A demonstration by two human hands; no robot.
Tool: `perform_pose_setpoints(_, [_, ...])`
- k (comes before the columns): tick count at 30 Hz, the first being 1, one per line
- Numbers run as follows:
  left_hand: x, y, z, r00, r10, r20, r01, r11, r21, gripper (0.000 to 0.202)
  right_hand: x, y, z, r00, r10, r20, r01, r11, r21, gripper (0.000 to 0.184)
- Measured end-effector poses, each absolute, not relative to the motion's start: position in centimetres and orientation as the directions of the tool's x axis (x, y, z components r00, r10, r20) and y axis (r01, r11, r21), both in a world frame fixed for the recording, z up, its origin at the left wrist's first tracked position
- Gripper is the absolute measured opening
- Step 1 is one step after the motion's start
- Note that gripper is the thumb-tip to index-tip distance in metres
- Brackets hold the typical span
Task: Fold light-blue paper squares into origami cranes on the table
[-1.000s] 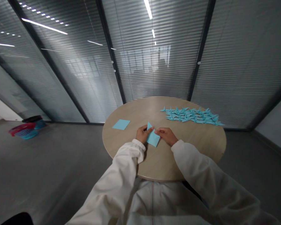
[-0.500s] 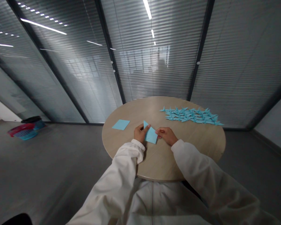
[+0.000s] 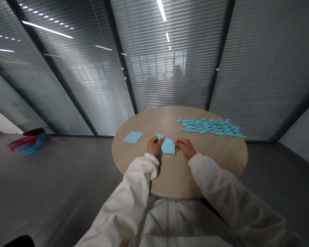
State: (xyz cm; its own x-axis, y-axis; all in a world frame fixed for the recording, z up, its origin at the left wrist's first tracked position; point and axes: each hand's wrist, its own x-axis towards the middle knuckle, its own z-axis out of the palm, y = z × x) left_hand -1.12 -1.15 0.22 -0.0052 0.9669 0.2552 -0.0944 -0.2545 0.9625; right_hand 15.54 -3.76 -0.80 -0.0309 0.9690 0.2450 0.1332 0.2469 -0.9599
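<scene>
A partly folded piece of light blue origami paper (image 3: 168, 146) is held between both hands, low over the near middle of the table. My left hand (image 3: 153, 145) grips its left side, thumb on top. At its right edge my right hand (image 3: 184, 146) pinches the paper between thumb and fingers. To the left lies a flat stack or sheet of blue paper (image 3: 133, 137); how many layers it has I cannot tell. Several folded blue paper cranes (image 3: 211, 126) stand in close rows at the far right of the table.
The round wooden table (image 3: 193, 178) stands close to a glass partition with blinds (image 3: 170, 85). On the floor at the far left are a red and blue basket (image 3: 25, 144) and a dark-rimmed bin (image 3: 38, 133).
The blue paper has turned a little counterclockwise, its lower right corner swinging up and right. My right hand has shifted slightly with it. The sheet on the left and the cranes stay put.
</scene>
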Motion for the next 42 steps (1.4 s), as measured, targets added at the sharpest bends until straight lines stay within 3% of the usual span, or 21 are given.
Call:
perform_pose_setpoints(3, [-1.1, -1.2, 0.2, 0.037, 0.958, 0.283, -0.057, -0.281, 0.958, 0.033, 15.8, -3.3, -1.2, 0.048, 0.96, 0.276, 0.158, 0.265, -0.951, 0.028])
perform_pose_setpoints(7, [-1.3, -1.6, 0.4, 0.109, 0.942, 0.317, 0.01, -0.32, 0.947, 0.072, 16.2, -2.8, -1.7, 0.136, 0.942, 0.307, 0.234, 0.27, -0.934, 0.029])
perform_pose_setpoints(10, [-1.4, -1.8, 0.5, 0.177, 0.93, 0.322, 0.023, -0.331, 0.943, 0.083, 16.4, -2.6, -1.8, 0.173, 0.943, 0.284, 0.251, 0.236, -0.939, 0.03])
perform_pose_setpoints(17, [-1.3, -1.7, 0.3, 0.204, 0.942, 0.267, 0.105, -0.292, 0.951, 0.047, 16.6, -2.6, -1.8, 0.166, 0.949, 0.266, 0.268, 0.216, -0.939, 0.031])
perform_pose_setpoints(23, [-1.4, -1.3, 0.0, 0.113, 0.962, 0.25, 0.11, -0.262, 0.959, 0.045, 16.5, -2.4, -2.0, 0.215, 0.905, 0.367, 0.228, 0.319, -0.92, 0.03])
perform_pose_setpoints(32, [-1.5, -1.5, 0.5, 0.042, 0.958, 0.284, 0.128, -0.287, 0.949, 0.04, 16.2, -2.4, -1.8, 0.16, 0.923, 0.351, 0.121, 0.334, -0.935, 0.025])
perform_pose_setpoints(42, [-1.5, -1.3, 0.5, 0.012, 0.951, 0.309, 0.078, -0.309, 0.948, 0.031, 16.1, -2.8, -1.5, 0.137, 0.925, 0.354, 0.125, 0.339, -0.933, 0.027])
